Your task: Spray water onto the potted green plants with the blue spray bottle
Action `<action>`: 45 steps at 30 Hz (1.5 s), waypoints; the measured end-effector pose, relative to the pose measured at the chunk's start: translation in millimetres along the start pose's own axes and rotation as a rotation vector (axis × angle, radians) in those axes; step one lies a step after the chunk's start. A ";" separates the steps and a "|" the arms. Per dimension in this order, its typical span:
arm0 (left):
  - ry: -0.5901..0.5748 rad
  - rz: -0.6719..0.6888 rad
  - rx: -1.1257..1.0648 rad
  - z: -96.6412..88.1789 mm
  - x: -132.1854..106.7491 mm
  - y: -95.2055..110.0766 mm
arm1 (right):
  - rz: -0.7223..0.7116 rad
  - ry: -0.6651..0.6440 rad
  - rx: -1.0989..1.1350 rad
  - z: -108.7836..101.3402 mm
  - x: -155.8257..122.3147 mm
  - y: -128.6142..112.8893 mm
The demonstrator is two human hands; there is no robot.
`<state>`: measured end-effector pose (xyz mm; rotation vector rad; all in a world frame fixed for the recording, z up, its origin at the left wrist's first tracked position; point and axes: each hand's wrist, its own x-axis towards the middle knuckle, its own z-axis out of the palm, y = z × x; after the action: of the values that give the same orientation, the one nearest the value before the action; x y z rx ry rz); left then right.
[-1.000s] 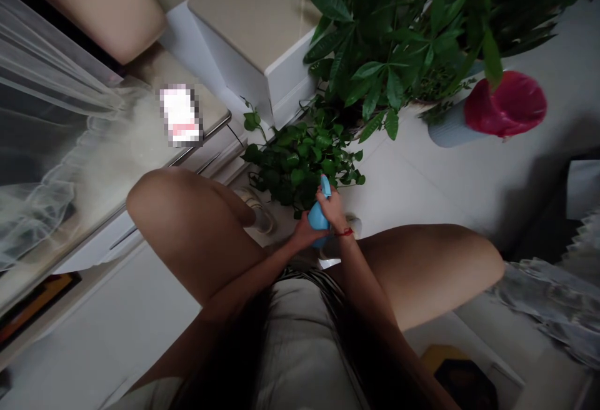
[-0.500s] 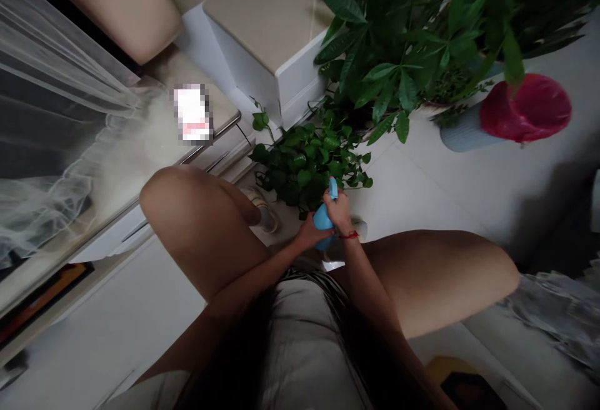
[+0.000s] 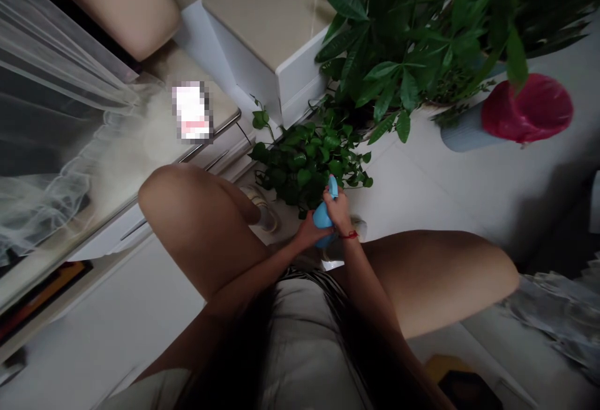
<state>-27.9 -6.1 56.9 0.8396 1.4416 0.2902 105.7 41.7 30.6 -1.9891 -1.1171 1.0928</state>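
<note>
I am crouched on the floor with both hands low between my knees. A small blue spray bottle is gripped by both: my left hand cups its body from below, and my right hand, with a red string at the wrist, wraps its top by the nozzle. The nozzle points at a small leafy green plant on the floor right in front of the hands. Most of the bottle is hidden by my fingers.
A larger broad-leaved plant stands behind the small one. A pale bin with a red liner stands at right. A white step with beige top is at the back, a low cabinet and sheer curtain at left.
The view has shifted slightly, so everything sits a little to the right. My hands stay on the bottle in the same grip by the small plant.
</note>
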 end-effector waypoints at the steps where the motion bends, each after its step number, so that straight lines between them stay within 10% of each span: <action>1: -0.002 -0.007 0.009 -0.7 -0.6 1.3 | 0.000 0.010 0.004 0.3 0.5 1.3; 45: 0.116 0.019 0.090 -1.4 7.4 -7.8 | -0.127 0.058 -0.076 14.0 5.5 -8.1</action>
<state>-30.5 -6.3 46.4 0.9225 1.5651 0.2939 92.1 51.7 28.3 -1.9648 -1.2528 0.9347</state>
